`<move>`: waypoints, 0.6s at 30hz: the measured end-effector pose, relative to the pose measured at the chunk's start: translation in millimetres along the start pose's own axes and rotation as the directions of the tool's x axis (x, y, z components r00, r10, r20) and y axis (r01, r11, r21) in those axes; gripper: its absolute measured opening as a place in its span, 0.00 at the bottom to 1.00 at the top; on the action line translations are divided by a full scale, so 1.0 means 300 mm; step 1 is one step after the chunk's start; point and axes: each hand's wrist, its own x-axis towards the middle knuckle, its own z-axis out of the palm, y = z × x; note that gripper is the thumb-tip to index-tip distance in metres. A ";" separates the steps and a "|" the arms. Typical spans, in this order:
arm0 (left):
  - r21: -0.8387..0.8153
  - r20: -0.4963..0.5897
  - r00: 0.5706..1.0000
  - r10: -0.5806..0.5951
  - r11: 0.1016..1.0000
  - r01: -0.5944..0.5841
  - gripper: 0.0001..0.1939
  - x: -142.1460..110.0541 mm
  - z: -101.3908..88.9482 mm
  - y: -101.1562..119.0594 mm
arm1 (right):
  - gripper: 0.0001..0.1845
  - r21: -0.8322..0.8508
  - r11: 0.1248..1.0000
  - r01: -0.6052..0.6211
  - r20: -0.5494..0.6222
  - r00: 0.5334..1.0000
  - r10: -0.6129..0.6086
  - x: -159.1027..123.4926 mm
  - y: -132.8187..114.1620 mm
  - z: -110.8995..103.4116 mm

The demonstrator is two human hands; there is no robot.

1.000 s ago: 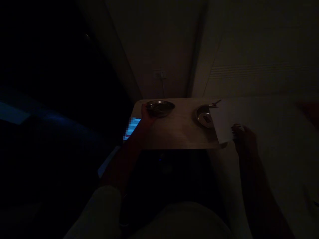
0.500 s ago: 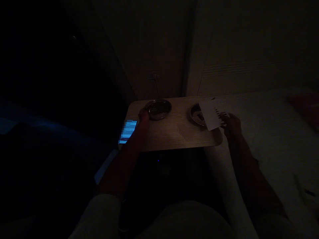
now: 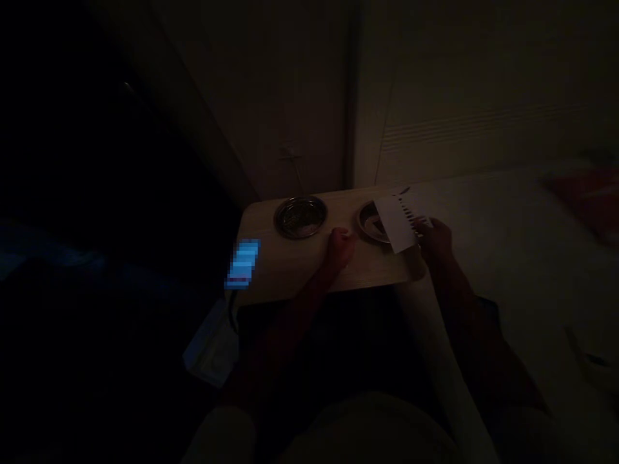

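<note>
The right hand (image 3: 435,237) pinches a white sheet of paper (image 3: 395,222) over the right round metal dish (image 3: 370,222) on the pale wooden table (image 3: 290,270); tilted carelessly, the sheet could knock it or spill beside it. The left hand (image 3: 341,247), loosely curled, has left the left metal dish (image 3: 300,217) and now rests between both, while the glowing phone (image 3: 243,263) stays put.
</note>
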 end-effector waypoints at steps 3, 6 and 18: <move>-0.012 0.097 0.984 -0.150 0.988 0.151 0.13 0.007 0.056 0.016 | 0.16 0.039 0.997 -0.064 -0.011 0.998 0.065 -0.039 -0.009 -0.013; -0.023 0.114 0.981 -0.156 0.987 0.159 0.14 0.030 0.081 0.031 | 0.17 0.087 0.988 -0.132 -0.013 0.991 0.133 -0.078 -0.018 -0.024; -0.366 0.107 0.987 -0.117 0.919 0.149 0.06 -0.061 0.127 0.073 | 0.20 0.149 0.972 -0.184 0.114 0.979 0.168 -0.245 -0.118 -0.101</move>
